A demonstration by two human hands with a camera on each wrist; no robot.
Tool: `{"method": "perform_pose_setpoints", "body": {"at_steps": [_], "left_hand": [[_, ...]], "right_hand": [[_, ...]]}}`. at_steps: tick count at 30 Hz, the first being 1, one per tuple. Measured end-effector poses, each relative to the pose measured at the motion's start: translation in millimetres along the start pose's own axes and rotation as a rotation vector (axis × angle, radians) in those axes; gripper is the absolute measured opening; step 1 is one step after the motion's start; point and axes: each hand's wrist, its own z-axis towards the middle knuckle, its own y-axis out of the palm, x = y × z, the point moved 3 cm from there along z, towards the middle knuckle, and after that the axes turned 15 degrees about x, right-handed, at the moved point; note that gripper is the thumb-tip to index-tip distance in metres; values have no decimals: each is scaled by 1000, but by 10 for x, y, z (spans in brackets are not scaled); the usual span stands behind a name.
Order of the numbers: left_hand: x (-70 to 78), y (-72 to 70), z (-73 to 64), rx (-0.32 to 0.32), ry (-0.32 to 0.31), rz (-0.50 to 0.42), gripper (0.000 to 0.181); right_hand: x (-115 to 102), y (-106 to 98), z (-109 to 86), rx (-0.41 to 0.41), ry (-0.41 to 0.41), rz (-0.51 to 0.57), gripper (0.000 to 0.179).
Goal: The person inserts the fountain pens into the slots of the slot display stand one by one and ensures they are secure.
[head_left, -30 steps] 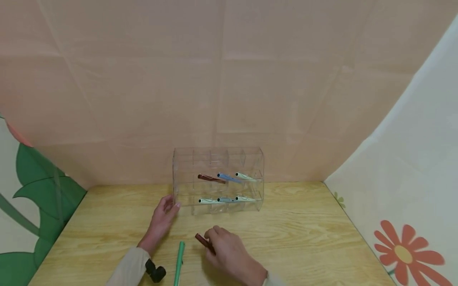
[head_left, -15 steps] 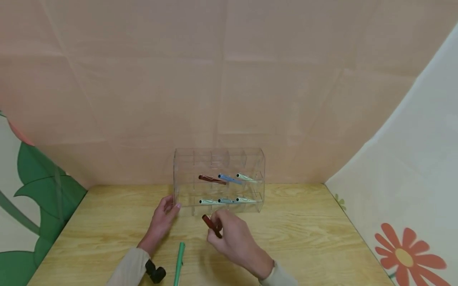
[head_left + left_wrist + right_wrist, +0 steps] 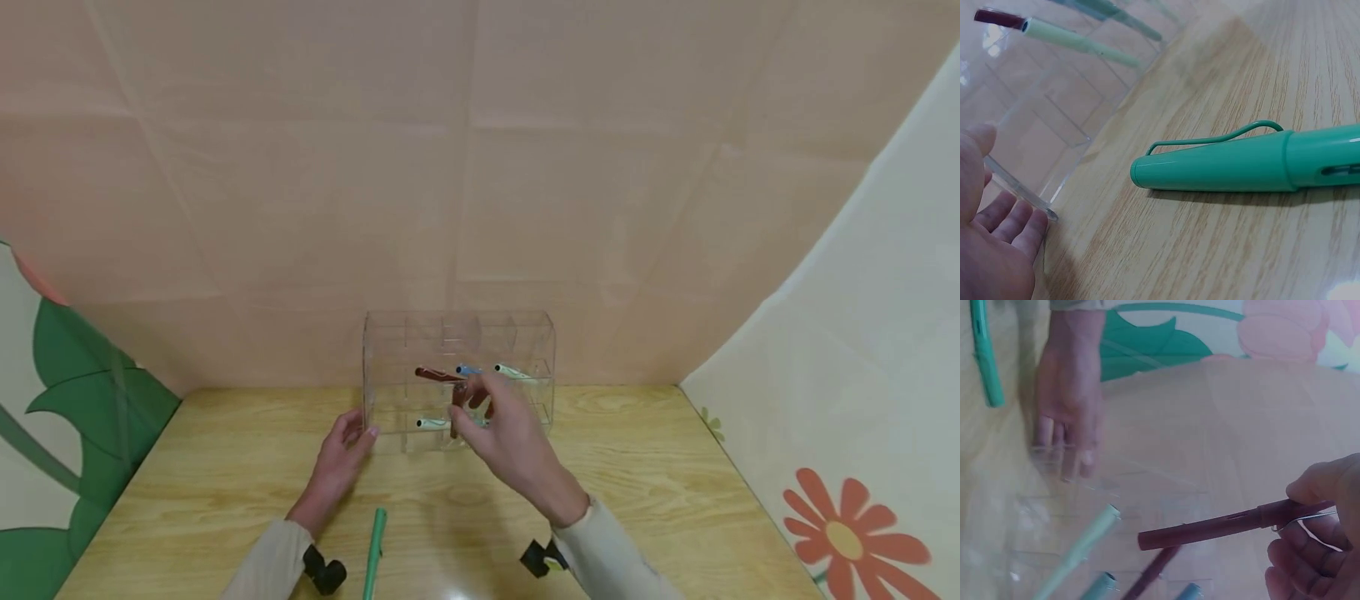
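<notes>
A clear pen rack [image 3: 365,367] with several compartments stands at the table's back; several pens lie across its two lower levels. My left hand [image 3: 341,462] holds the rack's lower left edge between thumb and fingers. In the right wrist view, my right hand [image 3: 1322,531] pinches a dark red fountain pen [image 3: 1210,531] near its clip end. That hand is in front of the rack's middle, covering part of the blue pen [image 3: 468,369] and of the lower row. Another dark red pen [image 3: 435,374] lies on the upper of these levels, beside a pale green pen [image 3: 510,371].
A green fountain pen [image 3: 1222,172] lies on the wooden table [image 3: 637,500] between the forearms, its clip showing in the left wrist view. Behind the rack hangs a plain pinkish cloth [image 3: 450,208]. A flower-printed panel [image 3: 847,400] borders the right side.
My right hand has carried the dark red pen forward and up from the table to the rack's front, turning it more upright. The left hand stays at the rack's edge.
</notes>
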Motion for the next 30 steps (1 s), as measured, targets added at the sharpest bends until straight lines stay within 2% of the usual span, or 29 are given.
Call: {"method": "perform_pose_setpoints", "body": {"at_steps": [4,7,12,15,20,30], "left_hand": [[16,-7,-14,4,-6,-2,60],[17,-6,-24,5,15,-8,59],[12,-1,-28,5,65,-19,60],[10,1,-28,7,68,-23,60],[14,6,-25,7,71,-31,59],[5,0,-15,5,65,-28,61]], "right_hand": [[-18,39,120,57,-78,-41,18],[-2,132,163,80,-165,-115,19],[23,352,175,77,-275,-176,16],[34,485,164,60,-330,-175,16],[83,664,130,10,-372,-201,14],[183,897,53,-43,-418,-344,18]]}}
